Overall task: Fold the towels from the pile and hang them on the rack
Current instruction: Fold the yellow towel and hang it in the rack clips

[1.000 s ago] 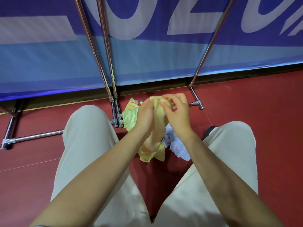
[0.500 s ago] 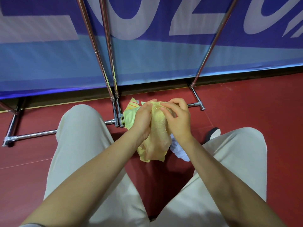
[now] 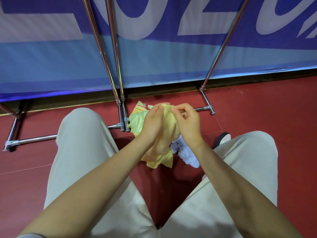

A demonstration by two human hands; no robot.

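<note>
Towel: soft yellow terry towel [image 3: 169, 121], held up, hanging bunched.
L hand [image 3: 152, 124]: grips towel.
R hand [image 3: 187, 124]: now pinching top edge.
Change: R hand shifted to find the edge; judged fold just starting.

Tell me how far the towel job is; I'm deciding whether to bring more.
Done: nothing that shows; the rack poles in view carry no towel. In hand: both the left hand and right hand pinch the top edge of a yellow towel, still bunched, not folded. Left: a striped yellow towel and a pale blue towel lie on the floor, plus hanging them all.
</note>
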